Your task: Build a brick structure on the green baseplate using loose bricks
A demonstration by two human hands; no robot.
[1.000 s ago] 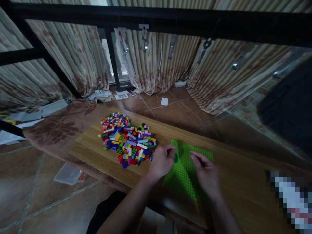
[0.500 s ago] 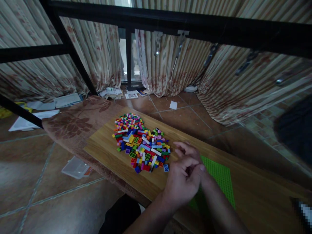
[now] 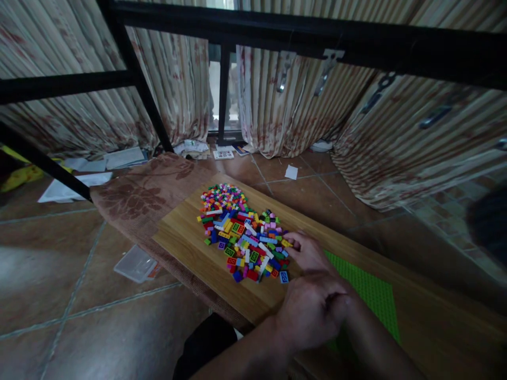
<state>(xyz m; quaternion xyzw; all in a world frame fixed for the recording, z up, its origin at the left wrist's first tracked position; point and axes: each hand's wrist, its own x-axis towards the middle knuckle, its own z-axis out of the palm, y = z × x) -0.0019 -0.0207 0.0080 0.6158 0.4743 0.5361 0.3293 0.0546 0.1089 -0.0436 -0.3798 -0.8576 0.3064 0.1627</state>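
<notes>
1. Backdrop: striped curtains (image 3: 293,116) with reddish floral patches, spanning the upper frame; hems reach the floor.
2. Dark frame bar (image 3: 253,31) crosses the top, joined by a slanting post (image 3: 146,100) at upper left.
3. Narrow window gap (image 3: 214,89), upper centre-left, pale with daylight. Room otherwise dim.
4. Floor (image 3: 99,295): brown tiles, light joints; soft glare at lower left. Smaller tile pattern (image 3: 451,198) at right edge.
5. Long wooden tabletop (image 3: 178,227) runs diagonally, centre to lower right; brown flower-patterned cloth (image 3: 127,192) at its left end.
6. Loose papers (image 3: 124,157) at left, by curtain hem.
</notes>
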